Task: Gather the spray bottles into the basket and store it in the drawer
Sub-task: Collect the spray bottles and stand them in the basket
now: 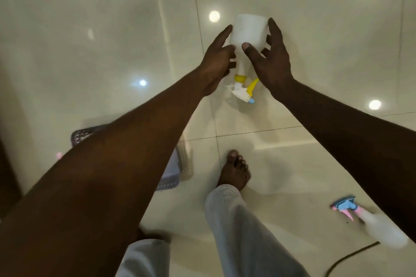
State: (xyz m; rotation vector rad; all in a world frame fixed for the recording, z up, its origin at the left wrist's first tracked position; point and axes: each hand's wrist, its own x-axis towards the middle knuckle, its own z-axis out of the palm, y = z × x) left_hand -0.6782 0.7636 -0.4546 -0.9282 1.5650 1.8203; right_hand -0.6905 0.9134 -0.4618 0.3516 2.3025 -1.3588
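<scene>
A white spray bottle (247, 29) with a yellow collar and trigger lies on the glossy tiled floor, its nozzle end toward me. My left hand (217, 60) touches its left side with fingers spread. My right hand (270, 56) wraps the right side, thumb on the bottle's shoulder. Whether the bottle is lifted off the floor cannot be told. A second white bottle (380, 229) with a blue and pink trigger head lies at the lower right. The grey perforated basket (173, 173) sits on the floor at the lower left, mostly hidden behind my left forearm.
My bare foot (235, 171) and grey trouser legs fill the bottom centre. A dark cable (351, 256) curls across the floor at the bottom right. Ceiling lights reflect in the cream tiles. A dark edge, perhaps furniture, runs along the far left.
</scene>
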